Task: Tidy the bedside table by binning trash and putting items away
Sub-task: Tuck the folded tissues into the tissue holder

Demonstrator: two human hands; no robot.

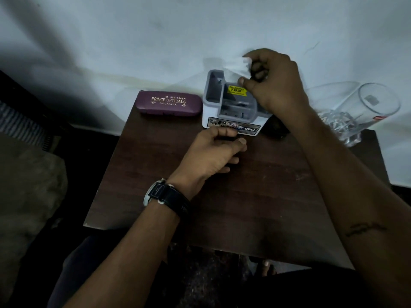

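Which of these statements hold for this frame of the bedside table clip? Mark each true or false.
1. The right hand holds white paper above the organizer box. True.
2. The glasses case lies open. False: it is shut.
3. The glass mug stands upright. False: it lies on its side at the table's right edge.
4. A watch is on the left wrist. True.
5. The left hand is lifting the glasses case. False: it rests curled in front of the box.
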